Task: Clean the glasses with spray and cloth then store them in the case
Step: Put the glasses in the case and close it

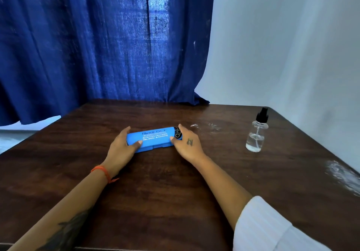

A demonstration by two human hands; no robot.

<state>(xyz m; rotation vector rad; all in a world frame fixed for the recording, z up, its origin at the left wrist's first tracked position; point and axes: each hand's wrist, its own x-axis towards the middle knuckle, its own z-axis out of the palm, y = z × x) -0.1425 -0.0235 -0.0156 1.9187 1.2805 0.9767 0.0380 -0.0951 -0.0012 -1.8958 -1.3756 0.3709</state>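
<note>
both hands (120,147) (187,143) grip closed case (153,138) — spray bottle (256,133) apart.

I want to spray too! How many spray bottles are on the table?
1. The spray bottle stands upright near the table's right edge, apart from the blue case that both hands hold at its ends. No others show.

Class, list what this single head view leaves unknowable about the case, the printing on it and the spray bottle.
1. Contents of the blue case: its lid is closed, so glasses or a cloth inside cannot be confirmed.
2. Printing on the lid: too small and blurred to read.
3. Case ends: covered by the left hand and right hand.
4. Spray bottle: nozzle direction is too small to tell.
</note>
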